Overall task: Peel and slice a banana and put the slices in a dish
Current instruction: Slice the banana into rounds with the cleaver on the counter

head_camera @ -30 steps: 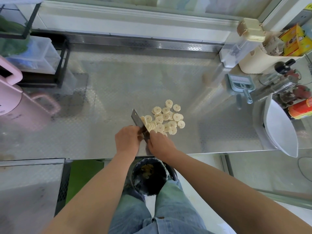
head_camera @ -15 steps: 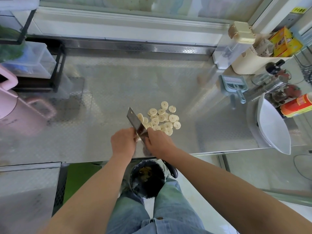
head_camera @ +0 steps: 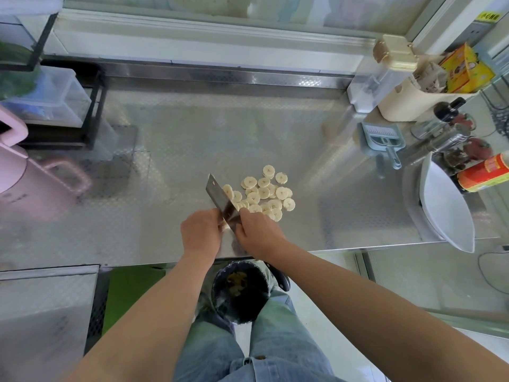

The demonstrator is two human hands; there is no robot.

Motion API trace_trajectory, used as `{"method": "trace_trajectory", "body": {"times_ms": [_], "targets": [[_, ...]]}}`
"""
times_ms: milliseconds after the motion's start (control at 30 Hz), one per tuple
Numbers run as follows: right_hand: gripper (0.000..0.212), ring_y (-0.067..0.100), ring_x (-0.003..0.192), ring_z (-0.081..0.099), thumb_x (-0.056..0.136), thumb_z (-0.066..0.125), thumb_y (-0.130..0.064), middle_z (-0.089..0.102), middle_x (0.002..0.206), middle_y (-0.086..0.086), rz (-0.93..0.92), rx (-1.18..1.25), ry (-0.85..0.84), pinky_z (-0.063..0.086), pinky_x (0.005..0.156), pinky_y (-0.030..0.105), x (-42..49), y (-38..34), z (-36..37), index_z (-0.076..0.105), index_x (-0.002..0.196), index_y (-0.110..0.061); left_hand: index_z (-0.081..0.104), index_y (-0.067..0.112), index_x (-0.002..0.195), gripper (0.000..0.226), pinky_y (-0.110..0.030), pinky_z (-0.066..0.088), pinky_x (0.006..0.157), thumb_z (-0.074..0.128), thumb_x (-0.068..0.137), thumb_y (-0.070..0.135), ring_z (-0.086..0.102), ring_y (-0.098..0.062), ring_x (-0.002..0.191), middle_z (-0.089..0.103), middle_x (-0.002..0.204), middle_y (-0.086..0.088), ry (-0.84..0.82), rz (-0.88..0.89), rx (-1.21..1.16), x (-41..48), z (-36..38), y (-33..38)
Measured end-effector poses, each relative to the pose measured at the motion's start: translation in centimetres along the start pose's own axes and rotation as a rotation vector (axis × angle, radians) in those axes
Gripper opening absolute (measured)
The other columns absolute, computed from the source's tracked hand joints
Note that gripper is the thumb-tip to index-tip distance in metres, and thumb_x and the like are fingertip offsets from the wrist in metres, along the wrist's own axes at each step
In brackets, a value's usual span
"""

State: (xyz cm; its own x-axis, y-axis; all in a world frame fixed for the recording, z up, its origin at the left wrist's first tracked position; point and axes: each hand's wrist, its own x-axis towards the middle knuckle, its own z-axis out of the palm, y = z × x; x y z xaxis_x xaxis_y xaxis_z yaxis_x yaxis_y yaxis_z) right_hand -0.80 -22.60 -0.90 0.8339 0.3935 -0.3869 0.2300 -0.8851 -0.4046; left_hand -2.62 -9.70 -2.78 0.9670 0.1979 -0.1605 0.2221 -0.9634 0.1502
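Note:
Several pale round banana slices (head_camera: pixel 264 194) lie in a loose heap on the steel counter (head_camera: pixel 170 150). My right hand (head_camera: pixel 259 235) is shut on the handle of a cleaver (head_camera: pixel 219 198), whose blade points away and left, touching the heap's left side. My left hand (head_camera: pixel 201 232) is curled right against the blade's left side, over a small pale banana end that is mostly hidden under its fingers. A white dish (head_camera: pixel 443 210) leans at the counter's right edge, well away from both hands.
A pink jug (head_camera: pixel 33 186) stands at the left, with clear boxes on a black rack (head_camera: pixel 55 97) behind it. Bottles, a blue scoop (head_camera: pixel 382 139) and containers crowd the back right. A black bin (head_camera: pixel 241 290) sits below the counter edge between my legs.
The cleaver blade has lifted slightly and shows more of its flat. Both hands stay at the near side of the heap, and the slices have not moved.

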Motion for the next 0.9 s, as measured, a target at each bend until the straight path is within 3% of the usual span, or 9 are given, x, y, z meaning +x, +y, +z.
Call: {"method": "trace_trajectory", "body": {"times_ms": [267, 433, 633, 900], "targets": [[0.02, 0.029, 0.074, 0.06, 0.098, 0.039, -0.026, 0.06, 0.084, 0.011, 0.014, -0.023, -0.025, 0.05, 0.063, 0.04, 0.3, -0.1, -0.1, 0.05, 0.097, -0.009, 0.069, 0.019, 0.086, 0.016, -0.026, 0.034, 0.056, 0.06, 0.088, 0.033, 0.063, -0.026, 0.074, 0.069, 0.081, -0.004, 0.031, 0.012, -0.032, -0.1, 0.1, -0.1], [0.014, 0.026, 0.073, 0.053, 0.099, 0.041, -0.022, 0.051, 0.083, 0.007, 0.039, -0.035, -0.072, 0.038, 0.062, 0.034, 0.4, -0.6, 0.7, 0.046, 0.095, -0.009, 0.069, 0.02, 0.087, 0.017, -0.026, 0.033, 0.057, 0.059, 0.089, 0.034, 0.063, -0.023, 0.073, 0.069, 0.081, -0.003, 0.031, -0.002, -0.027, -0.1, 0.1, 0.0], [0.015, 0.026, 0.08, 0.05, 0.1, 0.04, -0.024, 0.059, 0.098, 0.013, 0.062, -0.022, -0.093, 0.036, 0.066, 0.034, 0.3, 0.0, 1.2, 0.046, 0.102, -0.01, 0.069, 0.02, 0.088, 0.016, -0.025, 0.034, 0.057, 0.06, 0.088, 0.033, 0.061, -0.023, 0.073, 0.069, 0.082, -0.003, 0.021, -0.007, -0.05, -0.1, 0.1, 0.0], [0.017, 0.028, 0.068, 0.052, 0.097, 0.039, -0.026, 0.05, 0.075, 0.006, 0.016, 0.033, 0.017, 0.036, 0.057, 0.034, 0.4, 0.2, 0.2, 0.038, 0.085, -0.014, 0.069, 0.021, 0.086, 0.014, -0.025, 0.033, 0.055, 0.06, 0.089, 0.031, 0.062, -0.023, 0.072, 0.069, 0.079, -0.004, 0.025, 0.014, -0.037, -0.1, 0.1, -0.2]]}}
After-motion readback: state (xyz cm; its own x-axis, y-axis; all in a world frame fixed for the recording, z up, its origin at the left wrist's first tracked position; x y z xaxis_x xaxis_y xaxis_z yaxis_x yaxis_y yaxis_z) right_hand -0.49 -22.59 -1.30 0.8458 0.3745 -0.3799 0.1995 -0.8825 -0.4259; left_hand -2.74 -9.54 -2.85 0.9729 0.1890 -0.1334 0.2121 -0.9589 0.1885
